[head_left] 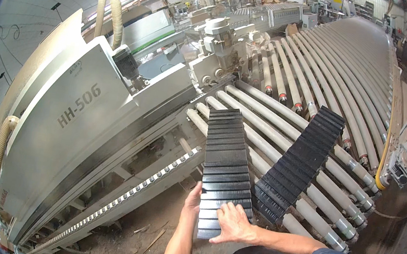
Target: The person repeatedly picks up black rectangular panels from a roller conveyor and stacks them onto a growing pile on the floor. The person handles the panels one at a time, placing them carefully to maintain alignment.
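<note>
A long row of black strips (231,156), packed edge to edge, slants away from me, its far part over the rollers. My left hand (193,200) is closed against the left side of its near end, and some of its fingers are hidden behind the strips. On top of that same end lies my right hand (233,223), with fingers bent over the strips and thumb reaching to the near edge. A second row of black strips (304,161) rests across the rollers to the right, touched by neither hand.
Pale conveyor rollers (325,196) run under both rows, and more rollers (320,62) curve away beyond. A large cream machine (78,105) stands at left, with a toothed rail (139,188) along its base. The dusty floor (139,242) holds scraps. A ribbed hose (115,5) hangs above.
</note>
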`<state>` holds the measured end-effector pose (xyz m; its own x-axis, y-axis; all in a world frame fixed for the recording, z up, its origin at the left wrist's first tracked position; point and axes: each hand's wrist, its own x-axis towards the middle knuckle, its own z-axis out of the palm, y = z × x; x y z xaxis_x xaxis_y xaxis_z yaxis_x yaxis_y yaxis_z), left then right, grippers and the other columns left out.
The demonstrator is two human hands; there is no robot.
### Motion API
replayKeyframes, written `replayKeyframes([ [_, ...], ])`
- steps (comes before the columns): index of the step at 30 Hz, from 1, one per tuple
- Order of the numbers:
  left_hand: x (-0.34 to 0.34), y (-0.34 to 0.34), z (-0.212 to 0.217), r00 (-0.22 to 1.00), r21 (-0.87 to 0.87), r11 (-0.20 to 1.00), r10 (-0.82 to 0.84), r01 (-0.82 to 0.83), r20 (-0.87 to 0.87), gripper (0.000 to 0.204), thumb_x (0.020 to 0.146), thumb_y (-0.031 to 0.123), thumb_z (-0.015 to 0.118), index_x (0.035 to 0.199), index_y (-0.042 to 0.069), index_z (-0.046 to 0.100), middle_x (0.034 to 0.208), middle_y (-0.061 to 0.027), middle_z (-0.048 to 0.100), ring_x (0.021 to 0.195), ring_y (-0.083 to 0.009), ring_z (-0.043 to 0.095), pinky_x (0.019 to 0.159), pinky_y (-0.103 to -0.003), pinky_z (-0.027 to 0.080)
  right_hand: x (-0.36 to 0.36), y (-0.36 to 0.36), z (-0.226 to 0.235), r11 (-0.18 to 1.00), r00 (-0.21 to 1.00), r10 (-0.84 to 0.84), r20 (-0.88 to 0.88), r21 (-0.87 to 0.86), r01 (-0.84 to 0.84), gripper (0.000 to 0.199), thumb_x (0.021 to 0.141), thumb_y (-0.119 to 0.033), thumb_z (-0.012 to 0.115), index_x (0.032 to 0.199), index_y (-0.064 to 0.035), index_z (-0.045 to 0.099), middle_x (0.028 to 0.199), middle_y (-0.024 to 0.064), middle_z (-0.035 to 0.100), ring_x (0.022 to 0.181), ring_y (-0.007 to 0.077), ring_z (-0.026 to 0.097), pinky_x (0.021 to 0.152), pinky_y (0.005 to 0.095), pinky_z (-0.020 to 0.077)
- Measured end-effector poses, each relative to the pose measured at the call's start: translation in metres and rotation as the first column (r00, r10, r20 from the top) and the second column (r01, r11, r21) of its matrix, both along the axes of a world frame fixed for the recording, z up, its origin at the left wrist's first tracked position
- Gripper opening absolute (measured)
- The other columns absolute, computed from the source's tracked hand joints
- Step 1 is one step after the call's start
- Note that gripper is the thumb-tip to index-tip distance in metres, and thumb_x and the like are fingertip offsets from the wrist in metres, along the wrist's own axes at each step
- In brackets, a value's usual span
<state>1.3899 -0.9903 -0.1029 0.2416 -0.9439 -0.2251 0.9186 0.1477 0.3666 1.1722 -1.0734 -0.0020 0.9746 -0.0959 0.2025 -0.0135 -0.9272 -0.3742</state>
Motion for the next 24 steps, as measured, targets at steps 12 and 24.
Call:
replayKeyframes([
  [12, -0.033, 0.053, 0.104, 0.686, 0.246, 0.955, -0.068, -0.165, 0.724, 0.053, 0.074, 0.018, 0.07, 0.119, -0.007, 0.058, 0.111, -0.0133, 0.066, 0.095, -0.0216, 0.065, 0.088, -0.035, 0.052, 0.0, -0.032, -0.023, 0.84, 0.946, -0.178, 0.271, 0.542, 0.003, 0.072, 0.074, -0.046, 0.079, 0.121, 0.0031, 0.055, 0.123, 0.0227, 0.054, 0.118, 0.0355, 0.05, 0.103, 0.0437, 0.04],
  [24, -0.176, 0.175, 0.047, -0.59, -0.078, 0.813, -0.349, -0.576, 0.728, 0.074, 0.062, -0.003, 0.056, 0.134, -0.01, 0.043, 0.13, -0.0315, 0.051, 0.121, -0.0473, 0.051, 0.103, -0.047, 0.044, 0.032, -0.022, 0.005, -0.229, 0.985, -0.047, 0.167, 0.958, -0.174, 0.063, 0.08, -0.03, 0.079, 0.129, -0.0027, 0.051, 0.119, 0.0078, 0.059, 0.108, 0.0176, 0.056, 0.092, 0.0339, 0.0482],
])
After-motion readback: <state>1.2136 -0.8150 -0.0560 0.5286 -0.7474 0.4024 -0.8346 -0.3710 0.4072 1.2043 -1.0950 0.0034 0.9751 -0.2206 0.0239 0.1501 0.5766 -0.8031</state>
